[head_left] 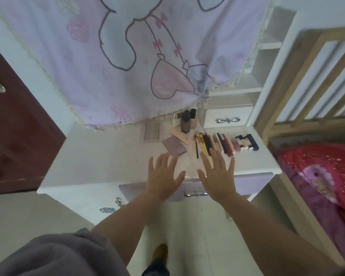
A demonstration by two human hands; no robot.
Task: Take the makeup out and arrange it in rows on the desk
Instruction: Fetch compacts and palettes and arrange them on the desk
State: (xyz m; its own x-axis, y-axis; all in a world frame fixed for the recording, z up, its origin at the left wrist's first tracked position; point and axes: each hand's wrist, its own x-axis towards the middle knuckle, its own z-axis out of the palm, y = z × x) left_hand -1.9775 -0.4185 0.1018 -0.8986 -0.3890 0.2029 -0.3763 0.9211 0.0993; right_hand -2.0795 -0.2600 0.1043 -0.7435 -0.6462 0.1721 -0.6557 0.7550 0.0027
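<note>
Makeup lies on the white desk (100, 156). A row of brushes (202, 144), lipsticks and tubes (228, 145) runs across the desk's right part, ending in a dark blue tube (253, 142). A mauve palette (174, 145) lies left of the brushes, with beige sticks (180, 135) and two foundation bottles (188, 120) behind it. A sheet of dots (151, 132) sits further back. My left hand (163, 176) and my right hand (217, 176) hover flat over the desk's front edge, fingers spread, holding nothing. My right fingertips overlap the brush handles.
A pale purple drawer (251, 183) with a bow handle sticks out under the desk front. A small white drawer (227, 117) and shelves stand at the back right. A lilac cartoon cloth (127, 56) hangs behind. A bed with red bedding (327, 172) is right; a dark red door (14, 136) is left.
</note>
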